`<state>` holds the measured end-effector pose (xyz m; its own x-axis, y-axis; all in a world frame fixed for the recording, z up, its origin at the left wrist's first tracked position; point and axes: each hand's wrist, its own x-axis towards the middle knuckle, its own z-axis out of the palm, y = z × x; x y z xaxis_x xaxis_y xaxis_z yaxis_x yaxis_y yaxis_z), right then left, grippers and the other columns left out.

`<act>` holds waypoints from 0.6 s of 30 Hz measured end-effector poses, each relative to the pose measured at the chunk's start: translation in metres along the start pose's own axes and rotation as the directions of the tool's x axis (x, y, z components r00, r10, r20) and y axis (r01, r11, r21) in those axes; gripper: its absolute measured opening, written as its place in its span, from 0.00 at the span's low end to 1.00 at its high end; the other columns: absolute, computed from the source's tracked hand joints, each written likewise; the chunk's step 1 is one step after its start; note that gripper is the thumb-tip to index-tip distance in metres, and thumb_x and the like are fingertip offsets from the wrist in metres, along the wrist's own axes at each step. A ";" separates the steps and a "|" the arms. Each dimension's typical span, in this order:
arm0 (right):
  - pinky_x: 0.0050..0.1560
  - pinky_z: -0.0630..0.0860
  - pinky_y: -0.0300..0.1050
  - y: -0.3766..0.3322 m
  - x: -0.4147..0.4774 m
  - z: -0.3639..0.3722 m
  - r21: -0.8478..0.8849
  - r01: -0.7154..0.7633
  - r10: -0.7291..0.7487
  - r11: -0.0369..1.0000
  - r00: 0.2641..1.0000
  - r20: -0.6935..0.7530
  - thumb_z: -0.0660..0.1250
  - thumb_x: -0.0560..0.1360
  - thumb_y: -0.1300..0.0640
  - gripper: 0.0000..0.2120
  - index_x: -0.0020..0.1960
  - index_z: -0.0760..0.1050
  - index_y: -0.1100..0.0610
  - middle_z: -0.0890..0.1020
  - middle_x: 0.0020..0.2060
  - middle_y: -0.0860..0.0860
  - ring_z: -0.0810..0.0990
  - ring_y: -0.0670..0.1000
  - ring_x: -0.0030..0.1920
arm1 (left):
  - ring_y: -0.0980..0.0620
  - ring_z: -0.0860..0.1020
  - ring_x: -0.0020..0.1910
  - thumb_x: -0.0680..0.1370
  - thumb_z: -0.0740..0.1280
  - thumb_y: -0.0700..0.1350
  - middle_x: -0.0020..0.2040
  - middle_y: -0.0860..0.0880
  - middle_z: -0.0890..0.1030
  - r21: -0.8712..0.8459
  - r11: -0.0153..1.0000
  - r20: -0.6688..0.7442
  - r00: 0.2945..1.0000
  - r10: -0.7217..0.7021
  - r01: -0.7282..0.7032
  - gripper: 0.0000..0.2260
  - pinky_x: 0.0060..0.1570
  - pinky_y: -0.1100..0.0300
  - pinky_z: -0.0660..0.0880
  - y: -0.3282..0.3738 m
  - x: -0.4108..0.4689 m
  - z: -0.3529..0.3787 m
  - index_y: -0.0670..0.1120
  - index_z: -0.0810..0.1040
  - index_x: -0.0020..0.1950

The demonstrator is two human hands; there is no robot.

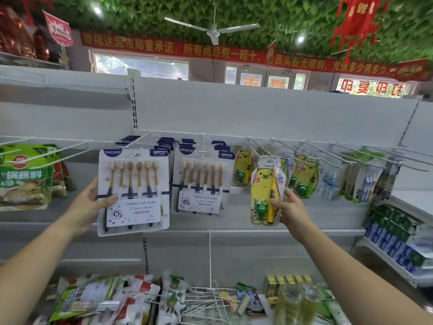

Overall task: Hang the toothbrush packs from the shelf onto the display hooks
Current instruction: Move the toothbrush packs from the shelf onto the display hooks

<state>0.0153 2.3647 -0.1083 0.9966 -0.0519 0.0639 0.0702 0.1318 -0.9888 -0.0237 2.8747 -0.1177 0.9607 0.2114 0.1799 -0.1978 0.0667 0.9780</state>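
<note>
My left hand (pixel 93 202) grips the left edge of a white six-piece toothbrush pack (pixel 133 191), held up with its top slot near a white display hook (pixel 140 139) where several like packs hang. My right hand (pixel 289 207) pinches the lower right side of a yellow bear-shaped child's toothbrush pack (pixel 266 191), its top at the tip of another hook (pixel 260 148). More six-piece packs (pixel 202 181) hang between the two, and further yellow bear packs (pixel 304 179) hang behind on the right.
Bare white hooks (pixel 375 156) stick out along the rail to the right, some with slim toothbrush packs (pixel 365 184). Green food bags (pixel 23 177) hang at left. Toothpaste boxes (pixel 396 238) fill the right shelf. Loose bags and spare wire hooks (pixel 206 301) lie on the lower shelf.
</note>
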 end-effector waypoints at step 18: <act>0.51 0.82 0.67 0.010 0.040 0.006 0.007 -0.014 0.013 1.000 0.999 0.032 0.68 0.79 0.65 0.21 0.68 0.69 0.49 0.84 0.57 0.58 0.86 0.61 0.54 | 0.48 0.79 0.64 0.75 0.69 0.29 0.66 0.49 0.81 0.048 0.998 -0.040 0.999 -0.037 0.039 0.34 0.65 0.40 0.73 -0.007 0.021 0.002 0.58 0.71 0.75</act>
<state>0.0563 2.3701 -0.1151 0.9983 -0.0186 0.0548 0.0569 0.1390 -0.9887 -0.0014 2.8768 -0.1200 0.9588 0.2477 0.1392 -0.1507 0.0281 0.9882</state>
